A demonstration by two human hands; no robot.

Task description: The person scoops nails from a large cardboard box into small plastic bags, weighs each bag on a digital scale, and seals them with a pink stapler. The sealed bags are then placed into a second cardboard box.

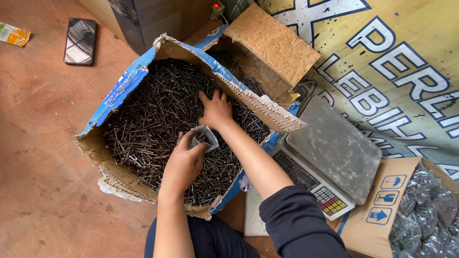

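Nearest the camera, the person's dark sleeve and bare forearms reach forward over their lap. The left hand is curled, pinching a small clear plastic bag by its mouth, just above the heap. The right hand lies spread, fingers pressed down into the dark nails further in. The nails fill a torn cardboard box with blue printed sides, its flaps ragged and splayed outward; it sits on the reddish floor, which lies open to the left.

Close on the right stands a grey weighing scale with a scuffed flat pan and a keypad, its front corner touching a brown carton marked with blue handling symbols. That carton holds clear bagged goods, cut off at the edge. Behind spreads a pale banner with big blue lettering. Far left lie a dark phone and a scrap of coloured wrapper.
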